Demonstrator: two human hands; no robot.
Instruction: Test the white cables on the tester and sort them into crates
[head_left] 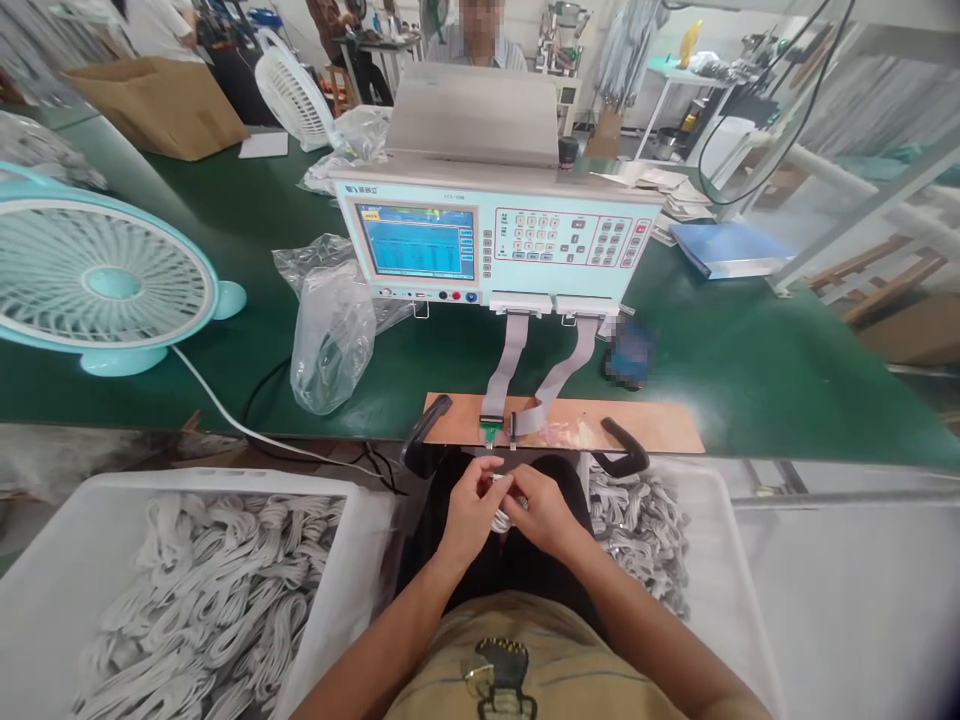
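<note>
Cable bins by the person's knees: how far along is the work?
Can't tell exactly: bundled cables lie in both the left bin and the right bin, and either pile could be the finished one. In hand is one pale bundle, between the left hand and right hand. As for what's left, nothing visibly joins it to the green circuit board.

Your worktop (697,350) is smooth and dark green with a soft sheen. The board (652,425) along its edge looks like copper-toned sheet, shiny in patches. Clear, crinkled plastic makes up the bag (330,345), catching glossy highlights. To your left, the fan (112,270) is smooth, pale blue plastic. The tester (480,240) in front of you has a smooth, light front panel around a glossy screen (418,243). The box (154,105) is matt brown cardboard. Both bins (341,590) beside you are smooth white plastic. You wear a matt cloth shirt (442,670).
</note>
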